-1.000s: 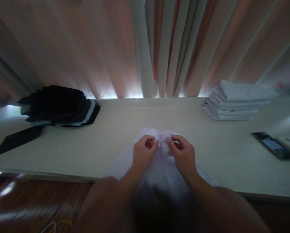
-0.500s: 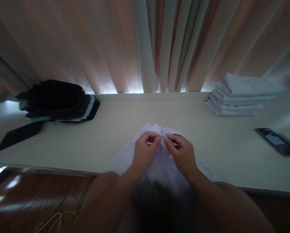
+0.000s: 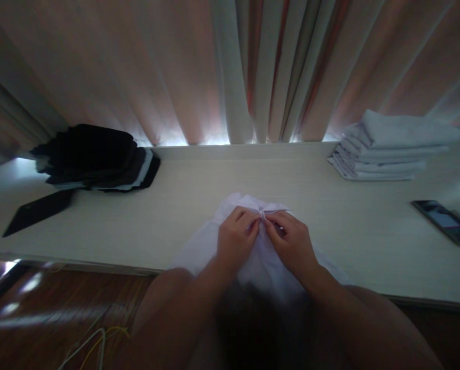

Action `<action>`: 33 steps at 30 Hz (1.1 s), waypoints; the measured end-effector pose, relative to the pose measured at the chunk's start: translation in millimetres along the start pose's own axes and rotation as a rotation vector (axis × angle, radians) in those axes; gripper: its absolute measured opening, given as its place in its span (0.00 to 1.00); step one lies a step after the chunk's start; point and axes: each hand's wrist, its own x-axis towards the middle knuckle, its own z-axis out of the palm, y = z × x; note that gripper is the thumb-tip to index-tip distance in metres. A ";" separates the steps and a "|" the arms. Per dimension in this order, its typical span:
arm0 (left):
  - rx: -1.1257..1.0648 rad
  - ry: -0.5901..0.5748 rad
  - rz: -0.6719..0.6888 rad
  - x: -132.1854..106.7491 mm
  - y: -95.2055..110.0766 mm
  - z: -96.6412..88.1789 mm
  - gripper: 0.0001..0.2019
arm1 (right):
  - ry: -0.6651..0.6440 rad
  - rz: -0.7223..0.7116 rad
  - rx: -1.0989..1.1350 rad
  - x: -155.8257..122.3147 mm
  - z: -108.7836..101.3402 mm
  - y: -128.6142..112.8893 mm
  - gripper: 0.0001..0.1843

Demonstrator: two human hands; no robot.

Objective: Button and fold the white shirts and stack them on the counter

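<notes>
A white shirt (image 3: 199,246) of thin cloth lies over the near edge of the desk and drapes toward me, its far end bunched up like a collar. My left hand (image 3: 238,234) pinches the cloth at that end between thumb and fingers. Close against it, my right hand (image 3: 289,234) pinches the same spot from the other side, the fingertips of both almost meeting. Whatever small part sits between the fingertips is too hidden to make out. My forearms cover part of the shirt, and a dark blur hides its lower middle.
On the pale desk (image 3: 168,205), a stack of dark folded clothes (image 3: 94,156) stands back left, beside a flat black object (image 3: 39,211). Folded white clothes (image 3: 391,149) are piled back right, near a phone (image 3: 443,221). Curtains (image 3: 168,72) hang behind; cables (image 3: 102,334) lie on the floor.
Both hands stay at the bunched end of the shirt. My left hand has turned over slightly, its fingers closing nearer to the right fingertips. The whole view has shifted a little.
</notes>
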 end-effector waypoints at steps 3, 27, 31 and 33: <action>0.030 -0.002 0.064 0.5 -1.0 -0.3 0.05 | -0.010 -0.021 -0.046 -0.1 -1.7 1.7 0.09; -0.014 -0.041 -0.091 0.2 2.3 0.0 0.05 | -0.109 -0.021 -0.103 -1.2 -8.3 8.3 0.12; -0.151 -0.048 -0.186 -0.3 1.5 1.9 0.05 | -0.115 0.087 -0.094 0.1 -8.8 6.3 0.11; -0.264 -0.053 -0.257 0.5 2.4 0.8 0.05 | -0.107 0.107 -0.076 0.9 -8.4 5.9 0.10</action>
